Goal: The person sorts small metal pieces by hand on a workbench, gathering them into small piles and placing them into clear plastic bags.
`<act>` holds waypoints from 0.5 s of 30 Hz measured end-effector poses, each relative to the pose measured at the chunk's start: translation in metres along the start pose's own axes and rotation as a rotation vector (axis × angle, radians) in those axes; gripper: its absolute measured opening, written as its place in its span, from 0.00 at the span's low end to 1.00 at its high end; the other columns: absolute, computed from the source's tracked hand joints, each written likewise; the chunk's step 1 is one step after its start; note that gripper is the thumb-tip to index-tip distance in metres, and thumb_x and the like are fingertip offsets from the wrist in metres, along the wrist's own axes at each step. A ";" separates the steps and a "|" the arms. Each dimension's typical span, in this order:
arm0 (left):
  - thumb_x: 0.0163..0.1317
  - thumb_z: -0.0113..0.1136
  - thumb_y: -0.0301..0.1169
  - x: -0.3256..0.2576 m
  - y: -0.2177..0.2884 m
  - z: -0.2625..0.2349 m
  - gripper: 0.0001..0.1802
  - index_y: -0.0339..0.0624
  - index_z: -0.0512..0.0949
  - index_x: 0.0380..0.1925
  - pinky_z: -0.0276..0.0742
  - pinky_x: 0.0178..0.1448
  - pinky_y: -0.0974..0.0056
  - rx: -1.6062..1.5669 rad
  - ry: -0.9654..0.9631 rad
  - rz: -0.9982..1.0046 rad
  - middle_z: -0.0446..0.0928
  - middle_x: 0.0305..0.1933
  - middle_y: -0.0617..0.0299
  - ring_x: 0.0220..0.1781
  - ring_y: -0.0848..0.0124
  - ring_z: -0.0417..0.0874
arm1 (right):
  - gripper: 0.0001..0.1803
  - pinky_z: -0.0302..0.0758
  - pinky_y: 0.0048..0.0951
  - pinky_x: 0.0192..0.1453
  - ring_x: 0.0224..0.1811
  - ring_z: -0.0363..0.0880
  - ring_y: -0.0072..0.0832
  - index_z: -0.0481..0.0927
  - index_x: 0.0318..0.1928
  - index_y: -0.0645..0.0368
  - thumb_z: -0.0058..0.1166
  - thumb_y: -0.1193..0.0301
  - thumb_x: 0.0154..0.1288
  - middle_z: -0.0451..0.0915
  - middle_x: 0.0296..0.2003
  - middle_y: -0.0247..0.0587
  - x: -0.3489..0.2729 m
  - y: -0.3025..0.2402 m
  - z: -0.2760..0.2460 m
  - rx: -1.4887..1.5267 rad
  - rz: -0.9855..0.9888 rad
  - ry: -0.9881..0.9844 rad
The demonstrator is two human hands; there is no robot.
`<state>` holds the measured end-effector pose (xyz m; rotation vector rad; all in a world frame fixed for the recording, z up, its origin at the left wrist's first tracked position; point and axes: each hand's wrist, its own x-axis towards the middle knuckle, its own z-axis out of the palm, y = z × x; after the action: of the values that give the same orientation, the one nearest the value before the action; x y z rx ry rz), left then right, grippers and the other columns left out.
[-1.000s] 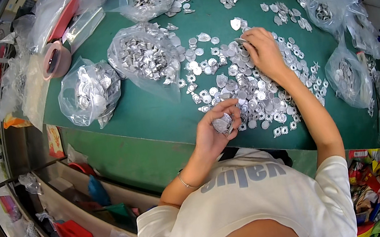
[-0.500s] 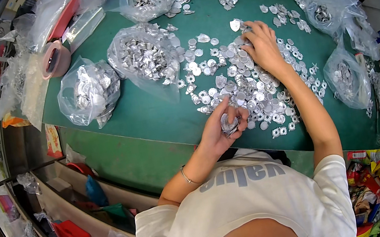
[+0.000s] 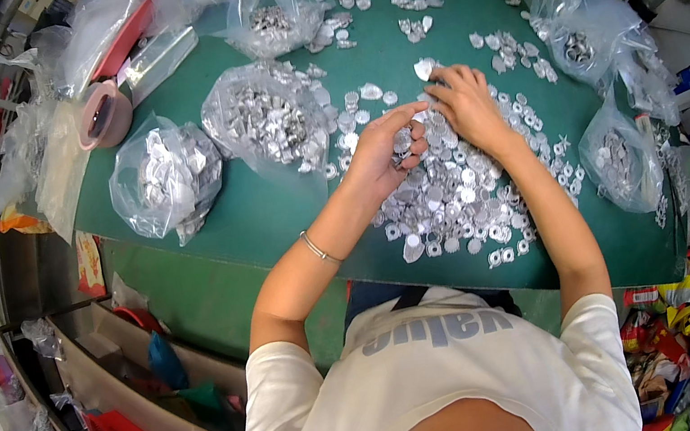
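Silver metal pieces (image 3: 452, 198) heaped on green worktop (image 3: 273, 218): light, stiff, slippery; pinch edges. Left hand (image 3: 379, 155) curled around several; right hand (image 3: 461, 100) flat, fingers open.

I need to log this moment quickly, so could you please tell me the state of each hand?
Left hand: curled around a few small silver parts.
Right hand: open, fingers down on the loose silver pile.
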<state>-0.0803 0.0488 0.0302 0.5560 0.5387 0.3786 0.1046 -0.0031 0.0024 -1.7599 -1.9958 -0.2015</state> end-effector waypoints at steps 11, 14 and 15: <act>0.68 0.37 0.51 0.013 -0.005 -0.004 0.30 0.34 0.70 0.51 0.55 0.15 0.78 -0.047 0.058 -0.190 0.74 0.29 0.63 0.22 0.78 0.69 | 0.07 0.67 0.34 0.47 0.41 0.74 0.33 0.76 0.27 0.61 0.60 0.72 0.50 0.79 0.33 0.38 0.011 -0.031 -0.038 0.485 0.024 -0.129; 0.66 0.45 0.44 0.016 -0.015 -0.010 0.19 0.39 0.74 0.42 0.61 0.23 0.75 0.017 -0.009 -0.142 0.74 0.31 0.64 0.27 0.77 0.73 | 0.08 0.66 0.36 0.50 0.44 0.72 0.36 0.78 0.31 0.61 0.60 0.70 0.52 0.78 0.38 0.40 0.027 -0.017 -0.039 0.733 0.255 -0.163; 0.65 0.47 0.42 0.017 -0.018 -0.012 0.17 0.41 0.75 0.40 0.62 0.25 0.74 0.062 -0.032 -0.120 0.73 0.30 0.64 0.28 0.76 0.73 | 0.09 0.66 0.37 0.50 0.46 0.71 0.38 0.79 0.33 0.61 0.60 0.69 0.52 0.77 0.41 0.42 0.034 -0.001 -0.030 0.758 0.442 -0.099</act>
<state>-0.0696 0.0472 0.0046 0.5852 0.5512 0.2395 0.1090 0.0150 0.0435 -1.6295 -1.3947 0.7018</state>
